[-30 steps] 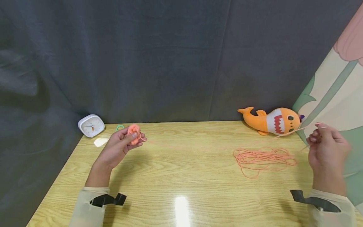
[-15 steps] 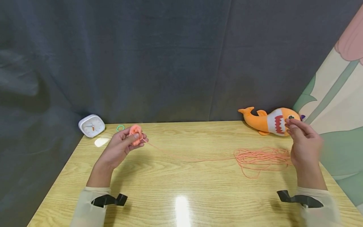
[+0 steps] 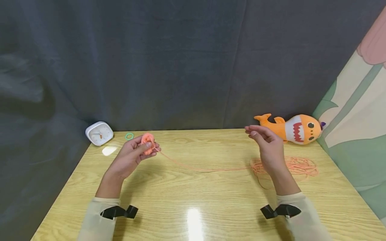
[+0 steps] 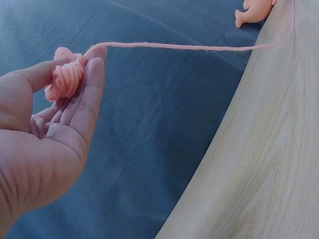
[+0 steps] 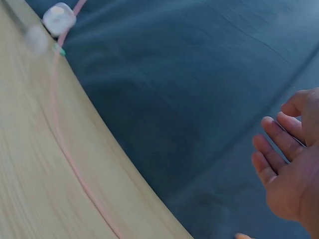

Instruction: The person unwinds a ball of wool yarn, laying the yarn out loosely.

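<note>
My left hand (image 3: 128, 155) pinches a small wound bundle of coral-pink yarn (image 3: 147, 143) between thumb and fingers, raised over the table's left half. From the bundle a single yarn strand (image 4: 174, 47) runs over a fingertip and sags rightward to a loose heap of the same yarn (image 3: 298, 166) on the table. My right hand (image 3: 268, 144) is in the air over the heap's left part, hiding some of it. Its fingers (image 5: 274, 137) are relaxed, slightly bent, and hold nothing in the right wrist view.
An orange plush shark (image 3: 303, 129) lies at the table's back right corner. At the back left stand a white clock (image 3: 99, 133) and a green ring (image 3: 129, 136). A dark curtain (image 3: 181, 67) rises behind the wooden table (image 3: 169, 201); a patterned curtain (image 3: 356, 134) hangs at the right.
My right hand has let go of the yarn it pulled at far right and has moved left over the heap. The strand now sags onto the table. The left hand has barely shifted.
</note>
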A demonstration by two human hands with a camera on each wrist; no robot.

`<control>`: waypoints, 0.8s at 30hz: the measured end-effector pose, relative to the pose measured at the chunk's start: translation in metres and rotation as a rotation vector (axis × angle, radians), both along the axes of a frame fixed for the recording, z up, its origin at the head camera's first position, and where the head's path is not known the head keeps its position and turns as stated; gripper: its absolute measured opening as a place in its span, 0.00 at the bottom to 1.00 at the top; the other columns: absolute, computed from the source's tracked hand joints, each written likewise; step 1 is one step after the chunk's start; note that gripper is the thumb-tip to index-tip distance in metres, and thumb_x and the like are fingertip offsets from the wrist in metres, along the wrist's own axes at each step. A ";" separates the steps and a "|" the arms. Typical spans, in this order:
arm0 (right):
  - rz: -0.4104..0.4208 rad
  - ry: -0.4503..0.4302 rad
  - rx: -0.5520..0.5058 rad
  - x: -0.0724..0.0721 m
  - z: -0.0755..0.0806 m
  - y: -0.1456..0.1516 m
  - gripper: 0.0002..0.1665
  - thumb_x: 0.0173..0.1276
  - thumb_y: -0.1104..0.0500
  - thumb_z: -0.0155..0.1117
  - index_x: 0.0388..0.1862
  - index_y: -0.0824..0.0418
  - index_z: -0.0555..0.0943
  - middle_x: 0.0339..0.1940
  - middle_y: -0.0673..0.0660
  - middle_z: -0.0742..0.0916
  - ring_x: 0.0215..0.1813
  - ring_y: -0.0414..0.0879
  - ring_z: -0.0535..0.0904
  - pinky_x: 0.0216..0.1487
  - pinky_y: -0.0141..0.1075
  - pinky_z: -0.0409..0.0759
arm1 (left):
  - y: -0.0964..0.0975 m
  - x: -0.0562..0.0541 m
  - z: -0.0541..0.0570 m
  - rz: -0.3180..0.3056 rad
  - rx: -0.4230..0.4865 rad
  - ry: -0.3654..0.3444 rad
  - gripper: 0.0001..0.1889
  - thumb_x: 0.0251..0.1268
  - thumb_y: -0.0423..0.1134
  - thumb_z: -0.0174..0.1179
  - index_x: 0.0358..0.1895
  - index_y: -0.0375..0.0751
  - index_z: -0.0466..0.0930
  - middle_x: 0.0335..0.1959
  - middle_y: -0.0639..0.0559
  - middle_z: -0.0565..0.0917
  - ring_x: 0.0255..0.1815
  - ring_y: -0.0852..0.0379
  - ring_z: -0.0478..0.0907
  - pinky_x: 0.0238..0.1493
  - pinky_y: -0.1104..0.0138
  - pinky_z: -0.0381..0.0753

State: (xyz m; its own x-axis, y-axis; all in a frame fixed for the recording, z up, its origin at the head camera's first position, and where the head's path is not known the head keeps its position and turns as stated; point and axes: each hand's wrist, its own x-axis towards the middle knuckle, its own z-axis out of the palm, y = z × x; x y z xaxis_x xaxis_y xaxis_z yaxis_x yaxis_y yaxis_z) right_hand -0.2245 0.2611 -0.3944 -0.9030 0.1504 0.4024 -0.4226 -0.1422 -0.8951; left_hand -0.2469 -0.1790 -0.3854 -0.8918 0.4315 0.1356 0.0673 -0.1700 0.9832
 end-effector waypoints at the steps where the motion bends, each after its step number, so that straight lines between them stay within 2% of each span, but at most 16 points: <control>1: 0.008 -0.009 0.021 0.000 0.000 -0.007 0.18 0.76 0.64 0.63 0.59 0.76 0.80 0.49 0.50 0.92 0.53 0.42 0.87 0.59 0.29 0.83 | 0.001 0.000 0.000 -0.001 -0.001 -0.002 0.08 0.81 0.33 0.52 0.56 0.42 0.78 0.45 0.55 0.89 0.51 0.61 0.88 0.55 0.68 0.87; 6: 0.043 -0.058 0.112 -0.002 -0.002 -0.043 0.21 0.77 0.59 0.64 0.60 0.74 0.79 0.51 0.48 0.91 0.55 0.40 0.86 0.61 0.30 0.83 | 0.002 0.001 -0.001 0.007 -0.018 -0.015 0.08 0.81 0.33 0.54 0.55 0.42 0.78 0.44 0.55 0.89 0.50 0.61 0.88 0.54 0.68 0.87; 14: 0.107 -0.080 0.139 -0.005 -0.007 -0.088 0.18 0.77 0.61 0.64 0.59 0.71 0.81 0.50 0.47 0.90 0.54 0.39 0.86 0.60 0.30 0.83 | 0.004 0.000 -0.001 0.005 -0.034 -0.013 0.08 0.80 0.34 0.54 0.56 0.40 0.77 0.44 0.54 0.89 0.50 0.60 0.88 0.54 0.68 0.87; 21: 0.210 -0.108 0.160 -0.006 -0.017 -0.128 0.15 0.76 0.62 0.64 0.57 0.69 0.82 0.56 0.66 0.87 0.54 0.39 0.86 0.61 0.31 0.83 | 0.005 0.001 -0.001 0.002 -0.038 -0.025 0.09 0.80 0.34 0.54 0.56 0.40 0.77 0.44 0.54 0.89 0.50 0.60 0.88 0.55 0.68 0.87; 24: 0.252 -0.124 0.168 -0.007 -0.024 -0.142 0.15 0.76 0.62 0.64 0.56 0.68 0.83 0.57 0.69 0.87 0.54 0.40 0.86 0.62 0.32 0.83 | 0.006 0.002 0.000 0.001 -0.035 -0.026 0.09 0.80 0.34 0.54 0.56 0.40 0.77 0.45 0.54 0.89 0.50 0.60 0.88 0.55 0.67 0.87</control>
